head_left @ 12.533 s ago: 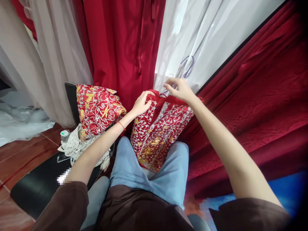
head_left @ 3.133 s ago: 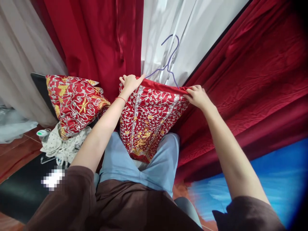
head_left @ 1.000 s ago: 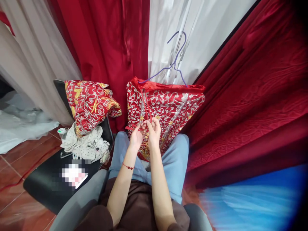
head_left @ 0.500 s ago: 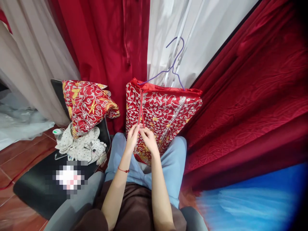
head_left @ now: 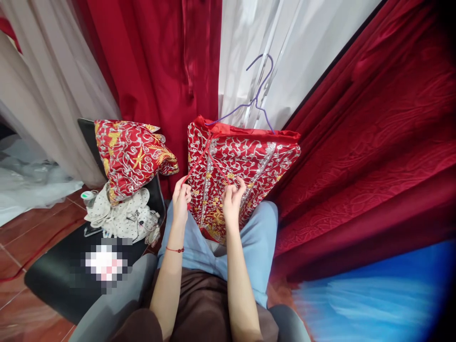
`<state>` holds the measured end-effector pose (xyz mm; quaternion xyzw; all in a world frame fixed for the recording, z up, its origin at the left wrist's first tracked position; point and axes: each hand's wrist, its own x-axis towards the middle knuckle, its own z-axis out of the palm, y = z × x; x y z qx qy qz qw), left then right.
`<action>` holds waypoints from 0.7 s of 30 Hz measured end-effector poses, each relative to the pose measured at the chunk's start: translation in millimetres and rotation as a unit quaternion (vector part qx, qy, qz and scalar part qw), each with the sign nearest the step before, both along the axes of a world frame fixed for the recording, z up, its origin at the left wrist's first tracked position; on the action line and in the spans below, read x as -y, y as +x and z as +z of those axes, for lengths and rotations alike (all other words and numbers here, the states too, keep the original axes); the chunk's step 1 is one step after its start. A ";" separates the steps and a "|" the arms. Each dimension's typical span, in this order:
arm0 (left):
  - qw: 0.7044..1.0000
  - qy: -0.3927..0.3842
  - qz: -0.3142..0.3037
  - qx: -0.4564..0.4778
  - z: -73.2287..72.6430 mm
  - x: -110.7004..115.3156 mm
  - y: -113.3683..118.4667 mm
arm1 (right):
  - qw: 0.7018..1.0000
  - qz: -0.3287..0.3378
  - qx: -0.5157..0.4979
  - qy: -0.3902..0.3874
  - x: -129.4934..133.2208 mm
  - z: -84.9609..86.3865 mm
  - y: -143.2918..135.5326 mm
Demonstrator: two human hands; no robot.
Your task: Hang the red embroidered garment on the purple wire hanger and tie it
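A red skirt-like garment (head_left: 245,166) with silver and gold embroidery hangs between my knees from a purple wire hanger (head_left: 257,99). Two thin red drawstrings (head_left: 198,164) come from its waistband near the upper left and spread apart in a V. My left hand (head_left: 181,197) is closed on the left string, by the garment's left edge. In front of the embroidery, my right hand (head_left: 232,194) pinches the other string, with its index finger raised. The lower end of the garment is partly hidden by my right forearm and legs.
To the left a black chair (head_left: 53,275) bears a folded red embroidered garment (head_left: 131,152), a white dotted cloth (head_left: 123,216) and a blurred-out item. Dark red fabric (head_left: 363,152) hangs on the right, above blue tulle (head_left: 370,299). White tulle (head_left: 32,185) lies far left.
My hands were together at the strings below the waistband. They have moved apart, left and right, drawing the two strings from a narrow loop into a wide V.
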<state>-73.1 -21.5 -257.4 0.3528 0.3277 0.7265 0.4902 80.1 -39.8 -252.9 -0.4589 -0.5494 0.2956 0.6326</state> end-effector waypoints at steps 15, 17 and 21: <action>0.975 0.016 -0.175 -0.136 17.3 25.6 44.5 | 0.989 0.033 0.142 0.004 -3.1 -14.8 -15.5; 0.978 0.019 -0.162 -0.133 16.4 23.5 39.5 | 0.988 0.058 0.141 0.019 -2.0 -12.1 -11.9; 0.991 0.014 -0.100 -0.088 9.3 16.3 31.4 | 0.986 0.098 0.126 0.040 4.4 1.1 -4.2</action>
